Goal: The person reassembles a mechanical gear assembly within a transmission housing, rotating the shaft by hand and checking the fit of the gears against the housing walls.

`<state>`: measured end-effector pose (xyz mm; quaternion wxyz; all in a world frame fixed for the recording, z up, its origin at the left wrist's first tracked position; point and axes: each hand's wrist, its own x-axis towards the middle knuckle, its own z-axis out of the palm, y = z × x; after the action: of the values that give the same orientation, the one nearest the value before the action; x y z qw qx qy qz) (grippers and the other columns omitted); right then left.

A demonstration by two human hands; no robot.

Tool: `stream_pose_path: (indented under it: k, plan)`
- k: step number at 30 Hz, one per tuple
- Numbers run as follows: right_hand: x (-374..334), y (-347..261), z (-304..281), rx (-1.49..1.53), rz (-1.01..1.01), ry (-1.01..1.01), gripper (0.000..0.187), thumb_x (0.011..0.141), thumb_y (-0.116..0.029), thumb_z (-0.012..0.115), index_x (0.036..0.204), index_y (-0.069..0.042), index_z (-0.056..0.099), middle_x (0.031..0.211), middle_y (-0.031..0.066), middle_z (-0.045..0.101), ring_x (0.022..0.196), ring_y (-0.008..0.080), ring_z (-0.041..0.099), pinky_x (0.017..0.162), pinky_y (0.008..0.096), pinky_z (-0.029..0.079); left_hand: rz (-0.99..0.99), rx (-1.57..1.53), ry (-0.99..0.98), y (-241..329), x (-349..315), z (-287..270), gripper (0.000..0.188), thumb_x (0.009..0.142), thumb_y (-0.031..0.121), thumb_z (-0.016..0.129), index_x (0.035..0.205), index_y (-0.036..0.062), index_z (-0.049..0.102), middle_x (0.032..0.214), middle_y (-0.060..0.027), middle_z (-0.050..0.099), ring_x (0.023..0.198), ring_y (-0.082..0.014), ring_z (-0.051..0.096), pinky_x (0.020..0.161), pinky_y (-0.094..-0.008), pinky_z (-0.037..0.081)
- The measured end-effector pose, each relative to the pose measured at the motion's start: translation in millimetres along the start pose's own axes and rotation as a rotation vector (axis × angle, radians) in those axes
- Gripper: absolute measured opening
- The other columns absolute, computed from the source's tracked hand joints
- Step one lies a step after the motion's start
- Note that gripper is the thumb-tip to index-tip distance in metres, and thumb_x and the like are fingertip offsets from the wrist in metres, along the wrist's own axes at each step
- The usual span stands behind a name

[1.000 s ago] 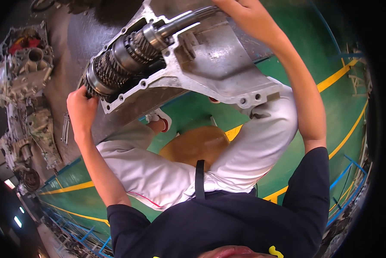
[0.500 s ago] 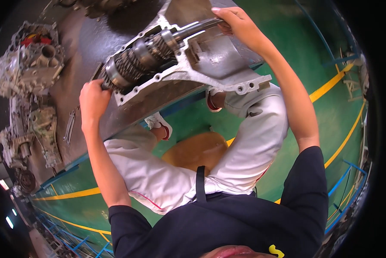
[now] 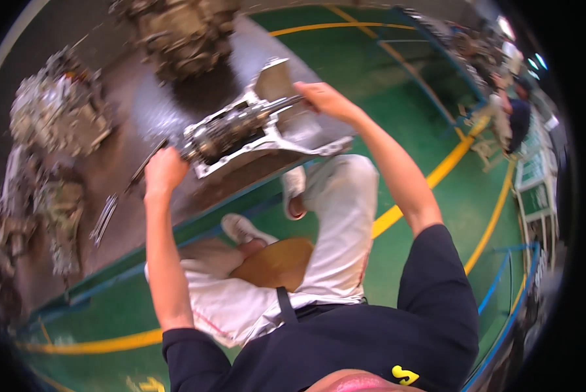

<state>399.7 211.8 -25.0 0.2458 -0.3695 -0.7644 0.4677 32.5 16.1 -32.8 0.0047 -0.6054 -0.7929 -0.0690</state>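
A gear shaft assembly with several stacked gears lies along an open silver transmission housing half on the workbench. My right hand is closed around the thin far-right end of the shaft. At the opposite end my left hand is closed on the shaft's left end, beside the housing's rim; its fingertips are mostly hidden. A dark, slender bar-shaped tool lies just left of that hand. The picture is slightly blurred, so whether the shaft sits fully in the housing cannot be made out.
Wrenches lie on the workbench left of my arm. A large gearbox stands behind the housing, another gearbox at left, with more metal castings nearer. The bench edge runs above my knees; a person is far right.
The whole view has shifted, showing more of the far bench and the room. Both hands stay at the two shaft ends; any movement of the shaft in the housing is hard to tell.
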Motion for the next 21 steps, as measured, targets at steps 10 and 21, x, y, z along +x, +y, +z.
stream_pose_path:
  k: [10,21]
  plan:
    - [-78.1,-106.3,49.6,-0.965,-0.077,0.118,0.057,0.094,-0.050,0.056,0.126,-0.003,0.055,0.139,0.0185,0.048,0.131,0.0369,0.042,0.102,0.0486,0.042,0.033,0.023,0.154,-14.1,-12.3,13.3,0.026,0.084,0.028,0.063,0.088,0.0027,0.071,0.090,-0.0214,0.068,0.085,-0.0419,0.067,0.077,-0.0513,0.053]
    - [-86.2,-81.2,77.0,-0.768,-0.036,0.492,0.073,0.099,-0.059,0.038,0.148,-0.005,0.036,0.155,0.0200,0.033,0.144,0.0346,0.030,0.117,0.0467,0.028,0.030,0.004,0.112,-5.3,-5.6,4.0,0.029,0.082,0.030,0.067,0.093,0.0048,0.072,0.092,-0.0204,0.069,0.086,-0.0409,0.068,0.076,-0.0509,0.053]
